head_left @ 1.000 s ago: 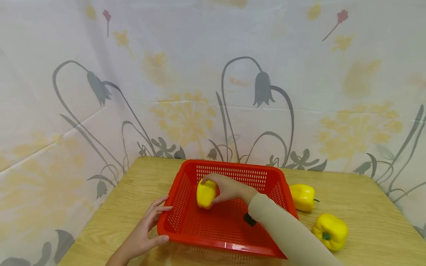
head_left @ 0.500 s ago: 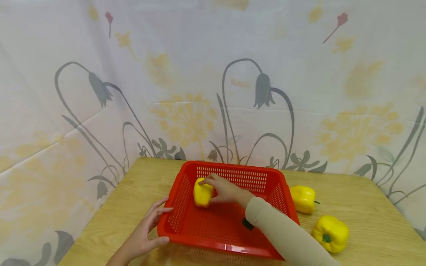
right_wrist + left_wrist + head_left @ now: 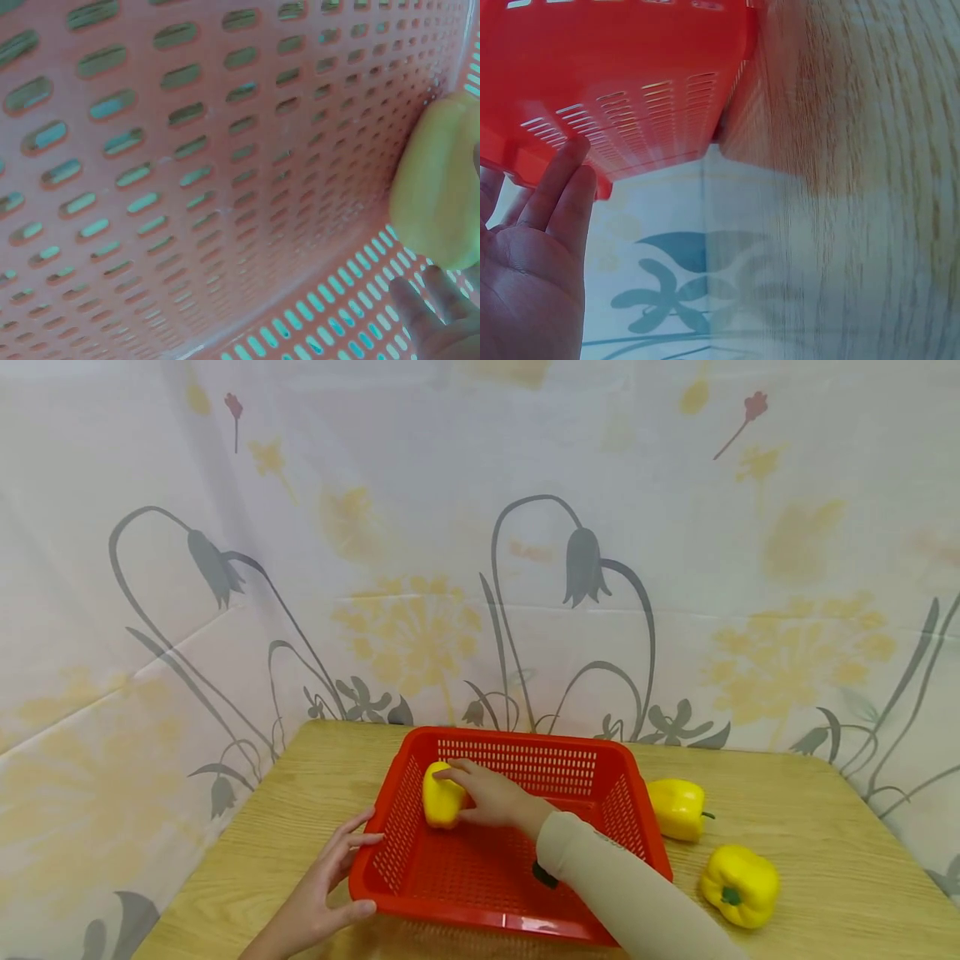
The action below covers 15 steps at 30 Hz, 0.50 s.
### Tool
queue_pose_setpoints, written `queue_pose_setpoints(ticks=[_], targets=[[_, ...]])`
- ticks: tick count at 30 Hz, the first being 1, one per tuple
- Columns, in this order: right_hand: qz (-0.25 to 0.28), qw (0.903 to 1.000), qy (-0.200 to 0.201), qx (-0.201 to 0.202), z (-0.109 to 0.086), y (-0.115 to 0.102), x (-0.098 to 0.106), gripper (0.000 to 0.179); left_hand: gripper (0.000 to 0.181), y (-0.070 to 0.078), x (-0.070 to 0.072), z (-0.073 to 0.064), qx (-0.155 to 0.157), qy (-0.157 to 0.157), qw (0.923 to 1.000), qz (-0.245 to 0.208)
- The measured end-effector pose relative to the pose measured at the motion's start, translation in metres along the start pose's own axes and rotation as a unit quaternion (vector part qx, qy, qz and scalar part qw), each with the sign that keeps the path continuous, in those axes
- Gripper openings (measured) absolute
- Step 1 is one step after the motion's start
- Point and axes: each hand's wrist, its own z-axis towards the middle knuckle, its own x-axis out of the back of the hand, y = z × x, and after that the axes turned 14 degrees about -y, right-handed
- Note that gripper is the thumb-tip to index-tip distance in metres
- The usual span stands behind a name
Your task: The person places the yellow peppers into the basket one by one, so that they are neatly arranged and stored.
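Observation:
In the head view a red plastic basket (image 3: 517,914) stands in the middle of the wooden table. My right hand (image 3: 495,797) reaches inside it and holds a yellow bell pepper (image 3: 441,802) near the left wall, thumb on one side and fingers on the other. The right wrist view has the pepper (image 3: 439,187) at its right edge, fingertips (image 3: 411,300) against it. My left hand (image 3: 322,885) rests at the basket's front left corner with fingers fairly straight; in the left wrist view its fingers (image 3: 562,187) touch the slotted outer wall (image 3: 615,75).
Two more yellow bell peppers lie on the table right of the basket, one pepper (image 3: 677,810) close to its wall and another pepper (image 3: 740,887) nearer the front. A flower-printed cloth (image 3: 420,485) hangs behind and to the left of the table (image 3: 817,835).
My right hand has carried the bell pepper a little leftward inside the basket, toward its left wall. My left hand stays at the same corner. The head view has shifted slightly.

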Motion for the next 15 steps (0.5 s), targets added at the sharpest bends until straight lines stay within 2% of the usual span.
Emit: queue_pose_setpoints(ticks=[5,15], targets=[[0.009,0.9999,-0.006,-0.005,-0.002,-0.002,0.003,0.063,0.056,0.0,-0.001,0.0,0.005,0.001,1.0,-0.002],[0.008,0.9996,0.014,0.024,-0.015,-0.014,0.018,0.063,0.057,-0.001,0.001,0.0,0.0,-0.002,1.0,0.002]])
